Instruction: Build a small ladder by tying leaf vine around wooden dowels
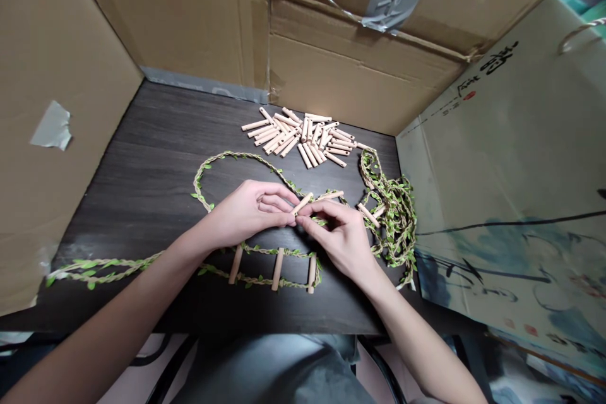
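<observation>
My left hand (250,209) and my right hand (338,233) meet above a dark tabletop, their fingertips pinching a short pale wooden dowel (302,204) threaded with a leafy green twine vine (237,164). A second dowel (330,196) lies just beyond my right fingers. Below my hands, several dowels stand as rungs between two vine strands, forming a ladder section (277,268). A loose pile of dowels (298,137) lies farther ahead. To the right of my right hand is a tangled vine coil (395,214), with a dowel (368,214) resting in it.
Cardboard box walls (189,19) rise behind and to the left of the dark wood table (142,139). A printed paper bag (497,139) stands along the right side. My torso and a chair show below the table's near edge.
</observation>
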A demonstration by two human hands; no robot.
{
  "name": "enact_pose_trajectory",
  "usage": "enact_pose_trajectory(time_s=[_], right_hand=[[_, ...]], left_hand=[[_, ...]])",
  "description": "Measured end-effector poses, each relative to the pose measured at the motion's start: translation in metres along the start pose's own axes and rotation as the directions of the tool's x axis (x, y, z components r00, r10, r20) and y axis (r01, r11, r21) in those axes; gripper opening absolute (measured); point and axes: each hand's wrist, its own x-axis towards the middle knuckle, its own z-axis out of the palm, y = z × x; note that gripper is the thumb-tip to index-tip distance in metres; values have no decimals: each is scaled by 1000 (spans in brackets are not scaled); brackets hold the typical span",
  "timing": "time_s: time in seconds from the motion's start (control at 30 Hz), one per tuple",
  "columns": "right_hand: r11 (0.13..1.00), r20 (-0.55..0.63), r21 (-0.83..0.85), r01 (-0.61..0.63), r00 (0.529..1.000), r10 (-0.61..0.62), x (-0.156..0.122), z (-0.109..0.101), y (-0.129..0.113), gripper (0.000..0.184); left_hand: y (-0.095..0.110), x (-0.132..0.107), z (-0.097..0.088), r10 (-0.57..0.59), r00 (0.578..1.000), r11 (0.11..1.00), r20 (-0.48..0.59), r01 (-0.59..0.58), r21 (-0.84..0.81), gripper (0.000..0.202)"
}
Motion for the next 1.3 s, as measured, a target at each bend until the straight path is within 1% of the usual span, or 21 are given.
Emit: enact_pose_trajectory(time_s=[0.17,0.37,0.5,0.63,0.77,0.87,0.93,1.1,1.2,1.3], right_hand=[[998,-10,-47,45,999,-45,-1,1,0,8],[1000,-11,-18,1,1000,-2,-1,3,3,6],[993,15,69,-99,995,98,0,4,6,6],[965,38,180,-193,981,189,3,2,7,17],[935,79,253,-247,969,234,5,-2,6,27],[897,130,341,-280,960,250,5,-3,5,31],[880,135,374,-291,956,259,6,-3,5,31],[879,97,393,-270,963,252,5,1,6,32],[895,64,381,-231,973,224,4,4,7,31],[930,37,323,-173,985,170,3,5,8,28]], left_hand=[[-2,1,1,-16,1000,1000,-21,16,-4,41],[-6,1,2,-29,999,999,-25,29,21,44],[-4,1,5,-31,998,998,-54,33,51,39],[0,1,6,-40,996,997,-79,45,60,38],[1,1,5,-59,996,997,-69,63,54,39],[-1,1,4,-56,996,997,-66,59,43,41],[-2,2,3,-53,997,998,-60,55,36,44],[-4,3,4,-54,997,998,-51,55,21,54],[-5,3,4,-49,998,999,-49,50,21,58],[-6,3,2,-49,997,998,-56,51,32,57]])
